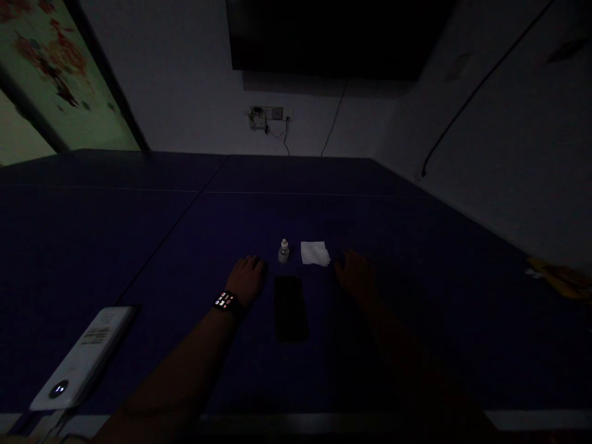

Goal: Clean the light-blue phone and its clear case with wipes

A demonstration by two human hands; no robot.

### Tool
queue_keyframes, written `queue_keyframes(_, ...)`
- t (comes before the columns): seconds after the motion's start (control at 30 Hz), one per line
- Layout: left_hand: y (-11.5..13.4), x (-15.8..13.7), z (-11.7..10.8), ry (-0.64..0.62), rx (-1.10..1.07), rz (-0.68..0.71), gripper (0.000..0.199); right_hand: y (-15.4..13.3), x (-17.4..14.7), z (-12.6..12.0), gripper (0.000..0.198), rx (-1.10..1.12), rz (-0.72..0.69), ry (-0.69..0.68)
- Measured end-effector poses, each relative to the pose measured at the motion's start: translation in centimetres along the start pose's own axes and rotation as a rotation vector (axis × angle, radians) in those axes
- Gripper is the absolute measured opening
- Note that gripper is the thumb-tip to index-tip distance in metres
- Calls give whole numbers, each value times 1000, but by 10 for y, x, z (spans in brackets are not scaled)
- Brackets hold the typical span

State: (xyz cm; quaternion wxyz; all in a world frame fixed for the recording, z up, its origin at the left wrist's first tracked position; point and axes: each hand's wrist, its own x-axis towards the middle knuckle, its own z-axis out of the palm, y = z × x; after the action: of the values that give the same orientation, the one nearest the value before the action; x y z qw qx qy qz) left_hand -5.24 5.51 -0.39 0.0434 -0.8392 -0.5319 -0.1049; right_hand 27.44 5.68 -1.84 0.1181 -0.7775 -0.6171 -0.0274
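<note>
In the dim head view, a dark phone (290, 308) lies flat on the blue table (259, 216) between my two hands. Just beyond it stands a small clear bottle (283, 253) with a white cap. To the bottle's right is a folded white tissue or cloth (315, 253). My left hand (246, 279) rests palm down on the table, left of the phone, fingers stretched out and holding nothing; a lit smartwatch (226, 300) is on its wrist. My right hand (357, 275) rests palm down right of the tissue, apart from it, its fingers laid on the table.
A white power bank (86, 357) with a lit display and cable lies at the near left. Something yellow (559, 277) sits at the right edge. Beyond the table are wall sockets (271, 114) with cords, and a large dark screen (342, 37) above.
</note>
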Motion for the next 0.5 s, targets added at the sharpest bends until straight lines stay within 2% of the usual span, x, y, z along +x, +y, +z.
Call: queue_keyframes(0.5, 0, -1, -3, 25, -52, -15, 38, 3, -2, 1, 58, -46, -8, -33)
